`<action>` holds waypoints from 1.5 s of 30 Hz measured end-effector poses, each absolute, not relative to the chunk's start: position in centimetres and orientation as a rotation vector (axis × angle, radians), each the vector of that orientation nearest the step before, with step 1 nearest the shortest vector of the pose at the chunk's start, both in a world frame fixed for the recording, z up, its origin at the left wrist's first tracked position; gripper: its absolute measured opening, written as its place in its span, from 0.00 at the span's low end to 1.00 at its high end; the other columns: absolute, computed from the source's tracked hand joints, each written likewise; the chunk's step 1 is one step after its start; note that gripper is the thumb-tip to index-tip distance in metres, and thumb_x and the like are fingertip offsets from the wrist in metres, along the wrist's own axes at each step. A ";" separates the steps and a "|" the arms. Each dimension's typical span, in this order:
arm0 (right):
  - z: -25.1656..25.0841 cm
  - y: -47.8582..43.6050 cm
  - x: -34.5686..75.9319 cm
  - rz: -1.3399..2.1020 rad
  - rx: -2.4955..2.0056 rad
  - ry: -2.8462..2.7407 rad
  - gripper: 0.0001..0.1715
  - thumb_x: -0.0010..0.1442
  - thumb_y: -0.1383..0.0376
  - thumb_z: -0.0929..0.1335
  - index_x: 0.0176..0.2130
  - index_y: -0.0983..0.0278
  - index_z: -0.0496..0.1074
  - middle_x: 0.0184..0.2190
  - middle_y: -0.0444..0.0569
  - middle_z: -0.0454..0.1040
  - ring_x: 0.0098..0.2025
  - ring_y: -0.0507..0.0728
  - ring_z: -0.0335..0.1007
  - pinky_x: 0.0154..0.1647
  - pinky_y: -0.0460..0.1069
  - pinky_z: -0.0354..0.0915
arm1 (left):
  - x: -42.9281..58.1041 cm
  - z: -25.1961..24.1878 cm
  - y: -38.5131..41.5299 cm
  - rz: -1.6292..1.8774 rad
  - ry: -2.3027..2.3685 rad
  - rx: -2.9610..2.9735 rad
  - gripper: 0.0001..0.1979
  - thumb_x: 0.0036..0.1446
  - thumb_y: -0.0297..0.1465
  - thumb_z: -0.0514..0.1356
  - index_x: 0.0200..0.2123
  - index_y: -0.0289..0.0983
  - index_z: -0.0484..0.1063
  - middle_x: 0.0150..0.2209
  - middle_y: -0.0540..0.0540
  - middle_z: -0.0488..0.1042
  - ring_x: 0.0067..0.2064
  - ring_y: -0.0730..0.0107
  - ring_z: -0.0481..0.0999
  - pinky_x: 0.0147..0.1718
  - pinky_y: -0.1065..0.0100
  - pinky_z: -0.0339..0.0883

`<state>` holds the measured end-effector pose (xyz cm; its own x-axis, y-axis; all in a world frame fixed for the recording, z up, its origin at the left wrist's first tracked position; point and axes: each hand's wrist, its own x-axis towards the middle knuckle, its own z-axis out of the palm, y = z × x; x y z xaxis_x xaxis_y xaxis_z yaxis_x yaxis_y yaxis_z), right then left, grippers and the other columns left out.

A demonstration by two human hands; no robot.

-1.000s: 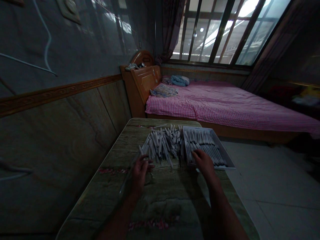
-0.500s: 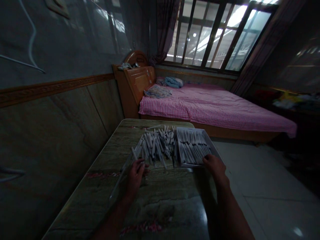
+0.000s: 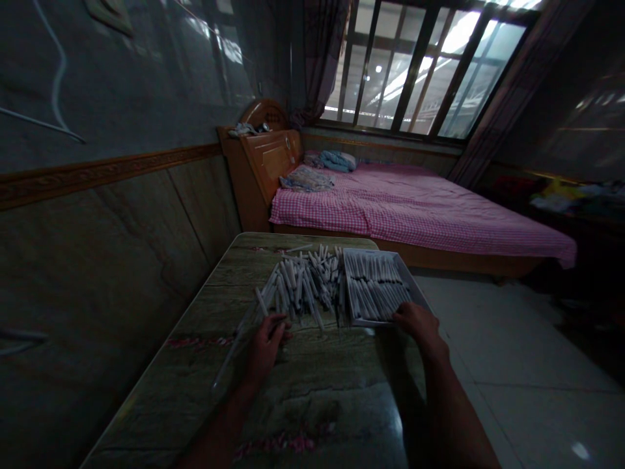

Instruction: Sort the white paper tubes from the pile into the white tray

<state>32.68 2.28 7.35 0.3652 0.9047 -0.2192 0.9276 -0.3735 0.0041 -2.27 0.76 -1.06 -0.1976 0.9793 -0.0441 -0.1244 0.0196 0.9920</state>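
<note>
Grip unclear on both hands, right hand (image 3: 420, 327) at pale box (image 3: 413, 281), left hand (image 3: 264, 345) beside loose sticks (image 3: 299, 284)

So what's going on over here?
A person has both hands among thin, pale sticks on a table. The right hand is at the near right corner of a shallow box, where sticks lie in two rows. The left hand is by the loose pile; it's too dark to tell whether it holds one.

Stick pile (image 3: 299, 281) on table (image 3: 332, 371), left of tray (image 3: 414, 281); bed (image 3: 415, 202) behind table
</note>
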 end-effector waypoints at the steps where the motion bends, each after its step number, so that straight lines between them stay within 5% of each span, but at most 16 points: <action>1: 7.4 2.4 32.7 -0.278 2.476 1.680 0.16 0.60 0.62 0.63 0.39 0.63 0.80 0.43 0.59 0.80 0.46 0.65 0.77 0.39 0.51 0.65 | -2.2 -1.1 0.8 1.389 1.278 0.991 0.20 0.43 0.45 0.67 0.36 0.38 0.74 0.29 0.46 0.80 0.26 0.68 0.78 0.23 0.69 0.70; 9: 7.7 3.5 33.2 -0.299 2.423 1.661 0.15 0.56 0.67 0.64 0.37 0.65 0.79 0.43 0.61 0.79 0.46 0.67 0.77 0.40 0.53 0.66 | -2.1 -0.8 0.7 1.369 1.291 0.999 0.19 0.43 0.44 0.67 0.35 0.38 0.75 0.28 0.46 0.80 0.26 0.68 0.78 0.24 0.69 0.70; 24: 7.9 3.0 32.6 -0.267 2.387 1.721 0.19 0.62 0.56 0.63 0.39 0.64 0.79 0.43 0.60 0.79 0.46 0.66 0.76 0.38 0.52 0.63 | -2.4 -0.6 0.4 1.455 1.299 0.971 0.17 0.48 0.45 0.64 0.36 0.38 0.75 0.29 0.47 0.78 0.26 0.68 0.77 0.23 0.69 0.69; 32: 6.8 1.8 24.3 -0.238 2.337 2.249 0.15 0.65 0.60 0.62 0.43 0.60 0.76 0.39 0.52 0.80 0.42 0.59 0.77 0.31 0.47 0.57 | -2.3 -0.7 0.5 1.440 1.344 0.937 0.18 0.50 0.47 0.63 0.31 0.37 0.73 0.25 0.47 0.77 0.23 0.70 0.75 0.21 0.72 0.65; 45: 3.7 2.1 17.1 -0.320 2.074 2.259 0.14 0.63 0.64 0.64 0.43 0.67 0.75 0.41 0.60 0.80 0.43 0.62 0.78 0.37 0.48 0.62 | -1.9 -1.4 0.7 1.342 1.382 1.087 0.18 0.51 0.48 0.60 0.32 0.38 0.72 0.26 0.48 0.76 0.24 0.71 0.74 0.24 0.71 0.66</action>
